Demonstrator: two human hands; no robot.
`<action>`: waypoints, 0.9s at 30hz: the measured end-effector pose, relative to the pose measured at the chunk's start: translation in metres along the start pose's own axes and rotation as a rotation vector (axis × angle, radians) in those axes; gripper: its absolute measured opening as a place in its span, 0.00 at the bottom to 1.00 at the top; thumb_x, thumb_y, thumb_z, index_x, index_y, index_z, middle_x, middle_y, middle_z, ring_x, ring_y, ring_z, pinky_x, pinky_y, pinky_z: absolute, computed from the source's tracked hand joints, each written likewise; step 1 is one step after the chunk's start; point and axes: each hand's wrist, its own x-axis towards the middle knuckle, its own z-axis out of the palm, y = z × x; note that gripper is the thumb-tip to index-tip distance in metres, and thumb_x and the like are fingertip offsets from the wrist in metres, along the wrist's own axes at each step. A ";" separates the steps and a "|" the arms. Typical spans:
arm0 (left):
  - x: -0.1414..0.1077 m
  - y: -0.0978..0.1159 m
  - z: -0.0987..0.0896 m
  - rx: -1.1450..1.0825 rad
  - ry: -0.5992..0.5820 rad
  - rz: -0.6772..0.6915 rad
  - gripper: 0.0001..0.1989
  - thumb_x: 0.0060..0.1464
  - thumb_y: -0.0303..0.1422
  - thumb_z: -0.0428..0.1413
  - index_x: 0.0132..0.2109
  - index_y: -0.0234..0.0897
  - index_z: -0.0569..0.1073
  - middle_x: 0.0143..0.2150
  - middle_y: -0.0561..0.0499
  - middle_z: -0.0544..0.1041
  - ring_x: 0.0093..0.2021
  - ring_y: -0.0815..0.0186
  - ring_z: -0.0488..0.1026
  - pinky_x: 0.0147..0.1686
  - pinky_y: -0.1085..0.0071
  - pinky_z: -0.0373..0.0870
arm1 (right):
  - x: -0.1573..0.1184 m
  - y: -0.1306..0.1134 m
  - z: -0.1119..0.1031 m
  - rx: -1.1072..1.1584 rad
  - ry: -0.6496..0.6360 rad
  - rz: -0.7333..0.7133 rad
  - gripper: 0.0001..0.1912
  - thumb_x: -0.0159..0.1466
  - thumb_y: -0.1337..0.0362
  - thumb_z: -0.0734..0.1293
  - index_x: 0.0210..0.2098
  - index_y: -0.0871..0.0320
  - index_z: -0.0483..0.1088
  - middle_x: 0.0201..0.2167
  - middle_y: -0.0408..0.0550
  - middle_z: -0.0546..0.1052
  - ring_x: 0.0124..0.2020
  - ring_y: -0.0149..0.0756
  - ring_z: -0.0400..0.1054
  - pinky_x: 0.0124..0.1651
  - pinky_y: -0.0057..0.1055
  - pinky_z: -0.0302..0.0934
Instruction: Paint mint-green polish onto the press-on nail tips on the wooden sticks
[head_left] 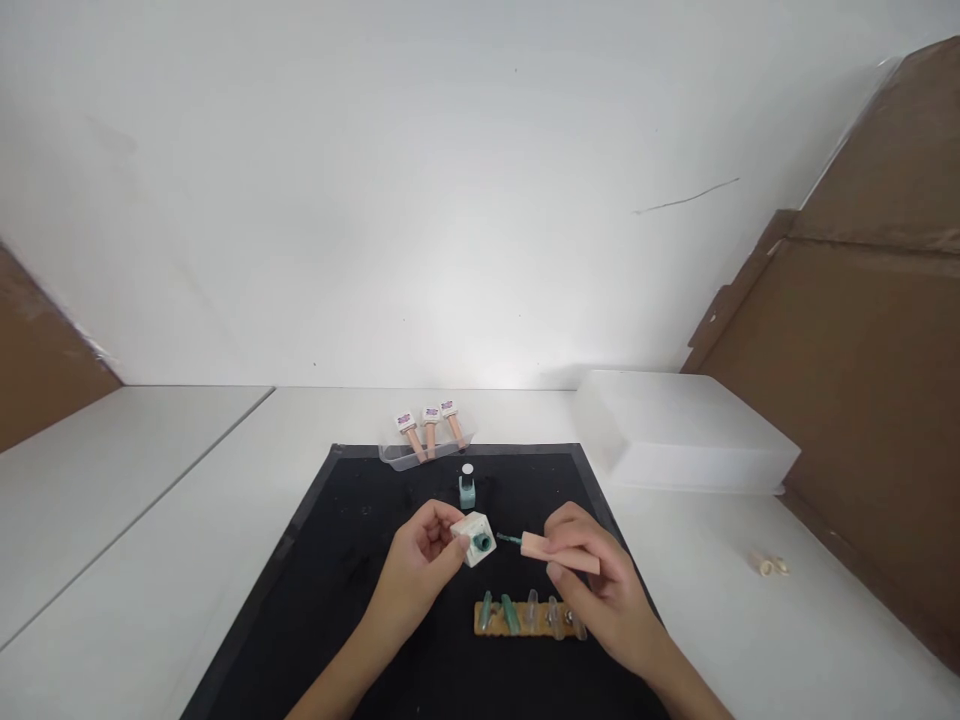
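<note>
My left hand (424,560) grips a white nail polish bottle (472,528), tilted so that its open neck, smeared with green polish, faces right. Between the fingers and thumb of my right hand (596,570) is a nail polish brush (559,553) with a long pink cap handle. Its green-coated bristles point left, a short way apart from the bottle's neck. Below both hands lies a tan strip (499,625) carrying several false nails. The two at its left, such as this green false nail (511,614), look green; the others are clear. My right hand partly covers the strip's right end.
A small teal polish bottle (467,490) with a dark, white-topped cap stands on the black mat (337,560). Behind it, a clear tray (401,462) holds three pink-capped bottles. A white translucent box (675,430) sits back right, and small beige rings (766,565) lie on the right.
</note>
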 end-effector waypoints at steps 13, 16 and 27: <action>-0.002 -0.017 -0.006 0.189 -0.010 0.046 0.04 0.46 0.31 0.56 0.30 0.36 0.69 0.25 0.55 0.68 0.25 0.68 0.64 0.27 0.73 0.63 | -0.001 0.001 0.007 -0.439 -0.227 -0.279 0.14 0.56 0.78 0.59 0.34 0.53 0.65 0.29 0.44 0.64 0.23 0.31 0.58 0.23 0.27 0.52; -0.002 -0.016 -0.005 0.237 -0.024 0.050 0.03 0.46 0.30 0.55 0.31 0.37 0.68 0.25 0.55 0.69 0.25 0.68 0.65 0.26 0.73 0.63 | -0.001 0.000 0.006 -0.492 -0.232 -0.292 0.12 0.57 0.77 0.58 0.34 0.54 0.65 0.29 0.44 0.64 0.23 0.31 0.57 0.23 0.27 0.52; -0.004 -0.010 0.000 0.392 -0.032 0.022 0.02 0.44 0.30 0.53 0.29 0.36 0.67 0.23 0.57 0.65 0.24 0.69 0.62 0.25 0.73 0.61 | -0.001 0.000 0.007 -0.730 -0.307 -0.493 0.13 0.57 0.75 0.59 0.40 0.61 0.68 0.29 0.49 0.69 0.24 0.34 0.57 0.25 0.31 0.55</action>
